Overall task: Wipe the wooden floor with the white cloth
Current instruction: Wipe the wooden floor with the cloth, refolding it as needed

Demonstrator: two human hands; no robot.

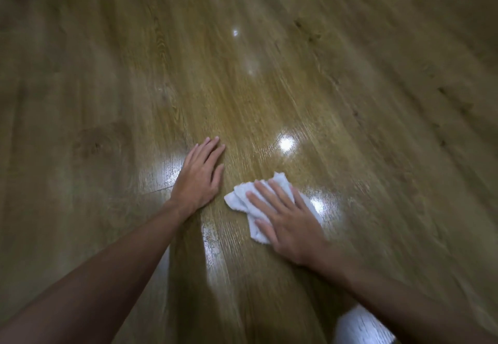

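A crumpled white cloth (242,198) lies on the glossy wooden floor (269,101), just right of the frame's centre. My right hand (288,219) presses flat on top of the cloth with fingers spread, covering most of it. My left hand (199,176) rests palm down on the bare boards just to the left of the cloth, fingers together and holding nothing. Both forearms reach in from the bottom corners.
Brown planks run away from me in every direction, with bright light reflections (285,144) on the shiny surface near my hands. A pale patch (361,327) shows at the bottom edge, right of centre.
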